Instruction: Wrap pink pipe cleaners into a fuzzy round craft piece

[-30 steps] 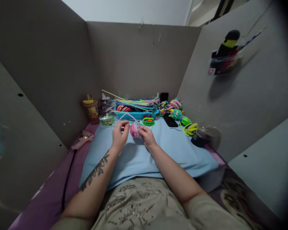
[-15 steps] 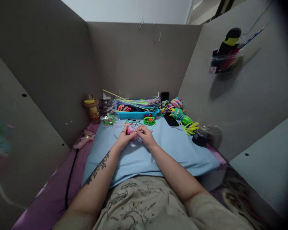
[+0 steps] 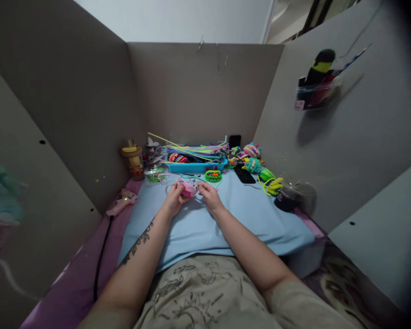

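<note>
My left hand (image 3: pixel 176 197) is closed around a pink pipe-cleaner piece (image 3: pixel 189 188), its thumb on top and fingers at the side. Close to the piece's right side, my right hand (image 3: pixel 209 195) pinches a thin pipe cleaner, mostly hidden by the fingers. A pale pink strand (image 3: pixel 169 175) sticks out behind my left hand. Both hands are above a light blue cloth (image 3: pixel 246 219). Just beyond them sits a green pipe-cleaner ring (image 3: pixel 213 176) with orange inside.
A blue tray (image 3: pixel 192 167) full of long pipe cleaners stands at the back. To its right are colourful fuzzy pieces (image 3: pixel 253 164), a phone (image 3: pixel 244 174) and a black container (image 3: pixel 286 201). A pink glue gun (image 3: pixel 122 203) and a lidded cup (image 3: pixel 134 162) are on the left.
The pink piece has turned and shows more of itself. My right hand has drawn slightly right, away from my left. The view has tilted up a little.
</note>
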`<state>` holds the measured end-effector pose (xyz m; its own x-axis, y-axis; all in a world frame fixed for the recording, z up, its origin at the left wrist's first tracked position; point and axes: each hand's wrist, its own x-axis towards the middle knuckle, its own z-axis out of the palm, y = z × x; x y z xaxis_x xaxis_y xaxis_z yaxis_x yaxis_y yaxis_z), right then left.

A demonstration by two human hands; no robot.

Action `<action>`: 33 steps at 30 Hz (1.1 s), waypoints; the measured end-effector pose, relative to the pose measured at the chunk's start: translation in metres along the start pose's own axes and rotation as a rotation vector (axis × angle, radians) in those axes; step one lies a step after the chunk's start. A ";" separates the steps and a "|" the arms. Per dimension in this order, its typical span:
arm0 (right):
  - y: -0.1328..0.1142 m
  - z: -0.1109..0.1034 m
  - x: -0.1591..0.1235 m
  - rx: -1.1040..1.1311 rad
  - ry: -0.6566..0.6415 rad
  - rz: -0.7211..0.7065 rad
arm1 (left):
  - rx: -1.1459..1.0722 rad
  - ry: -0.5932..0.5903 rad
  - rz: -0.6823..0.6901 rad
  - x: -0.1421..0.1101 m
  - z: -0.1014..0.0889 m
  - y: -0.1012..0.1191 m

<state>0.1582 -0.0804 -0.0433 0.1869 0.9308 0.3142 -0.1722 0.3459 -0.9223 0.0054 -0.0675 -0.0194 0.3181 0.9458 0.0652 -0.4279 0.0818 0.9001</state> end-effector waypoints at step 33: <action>-0.007 0.001 -0.004 -0.062 -0.133 -0.027 | 0.651 -0.061 0.334 -0.002 -0.002 -0.009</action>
<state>0.1576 -0.0862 -0.0382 0.0604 0.9302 0.3621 -0.1079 0.3667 -0.9241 0.0071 -0.0697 -0.0287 0.3135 0.8670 0.3875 0.0730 -0.4288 0.9004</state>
